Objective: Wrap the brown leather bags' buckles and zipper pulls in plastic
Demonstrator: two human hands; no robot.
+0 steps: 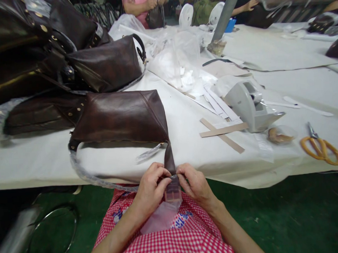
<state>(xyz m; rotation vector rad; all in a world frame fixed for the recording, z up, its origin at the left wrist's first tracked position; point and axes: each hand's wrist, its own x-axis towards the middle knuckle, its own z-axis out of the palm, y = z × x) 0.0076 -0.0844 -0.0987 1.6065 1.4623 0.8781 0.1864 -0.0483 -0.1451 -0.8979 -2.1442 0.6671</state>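
Note:
A dark brown leather handbag (122,116) lies on the white table (44,158) near its front edge. Its brown strap (169,157) hangs over the edge toward my lap. My left hand (150,185) and my right hand (193,182) both pinch the strap's lower end, where a clear plastic wrap (166,213) covers it. The fingers of both hands are closed on the strap end. A plastic-wrapped loop of the handle (94,178) curves off the table to the left.
More brown bags (106,63) are piled at the back left. A grey tape dispenser (250,105), cardboard strips (223,132), orange-handled scissors (321,148) and plastic bags (178,60) lie on the right. Other people work at the far side. A metal pole (226,10) stands mid-table.

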